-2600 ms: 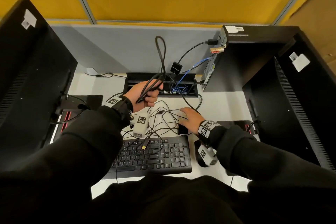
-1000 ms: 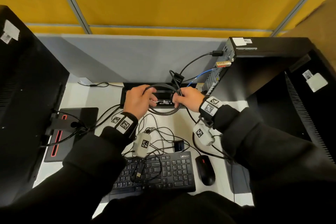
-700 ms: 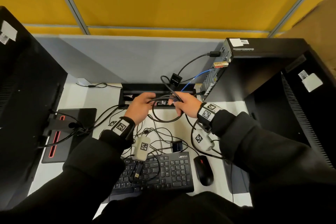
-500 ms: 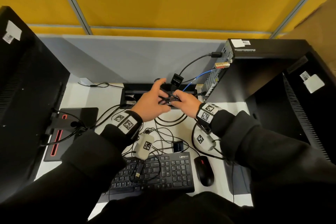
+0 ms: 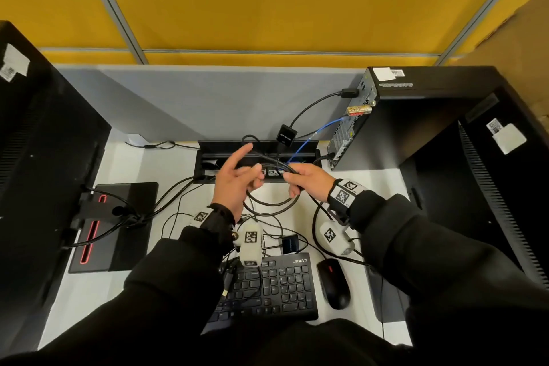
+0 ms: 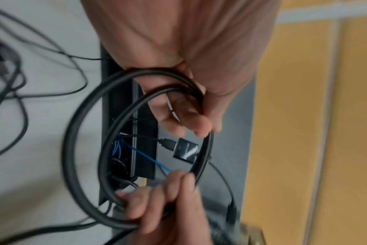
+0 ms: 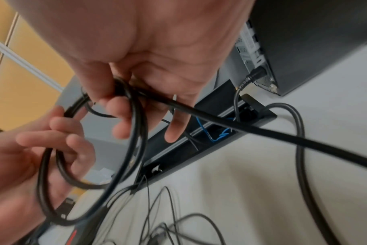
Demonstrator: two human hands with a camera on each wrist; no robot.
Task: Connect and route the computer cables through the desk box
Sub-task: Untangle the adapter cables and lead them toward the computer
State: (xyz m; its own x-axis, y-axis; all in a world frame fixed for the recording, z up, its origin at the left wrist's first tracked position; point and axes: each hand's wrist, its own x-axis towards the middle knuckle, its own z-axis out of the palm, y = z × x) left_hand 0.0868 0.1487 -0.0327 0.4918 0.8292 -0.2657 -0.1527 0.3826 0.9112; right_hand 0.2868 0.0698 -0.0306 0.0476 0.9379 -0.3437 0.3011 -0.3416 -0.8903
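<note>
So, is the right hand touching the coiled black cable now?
Touching. In the right wrist view, the right hand has its fingers curled around the coiled black cable.

The white worktop (image 5: 166,163) carries a keyboard (image 5: 276,288), a mouse (image 5: 334,284), loose thin cables (image 5: 175,217), a monitor base (image 5: 118,226) at left and a computer tower (image 5: 416,116) at right; a desk box (image 5: 208,157) is sunk into its rear.

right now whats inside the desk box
Inside the open desk box, blue cable loops and thin black leads show. The hands and the coiled black cable cover its middle; sockets cannot be made out.
</note>
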